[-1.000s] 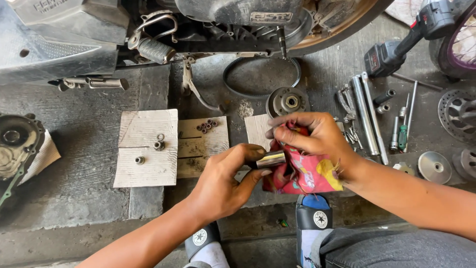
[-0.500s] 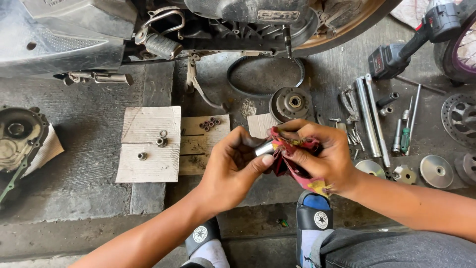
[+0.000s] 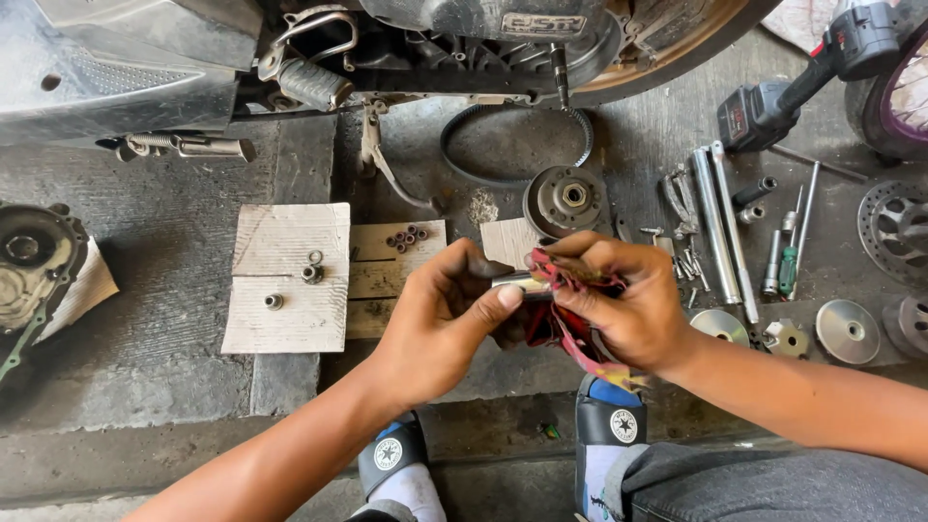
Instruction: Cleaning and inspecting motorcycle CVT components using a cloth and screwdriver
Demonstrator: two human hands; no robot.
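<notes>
My left hand (image 3: 440, 324) pinches one end of a short shiny metal sleeve (image 3: 512, 283) between thumb and fingers. My right hand (image 3: 623, 300) is wrapped around a red patterned rag (image 3: 561, 324) that covers the sleeve's other end. Both hands meet at the middle of the view, above the concrete floor. Most of the sleeve is hidden by the rag and my fingers.
A scooter's underside (image 3: 464, 39) fills the top. A drive belt (image 3: 512, 145) and clutch drum (image 3: 565, 198) lie beyond my hands. Cardboard (image 3: 290, 290) with nuts and rollers (image 3: 406, 237) lies left. Rods, sockets, pulley plates (image 3: 849, 331) and an impact driver (image 3: 793, 87) lie right. An engine cover (image 3: 34, 261) sits far left.
My hands have closed tighter together; the rag has gathered around the sleeve and hangs lower under my right hand. The view shifted slightly.
</notes>
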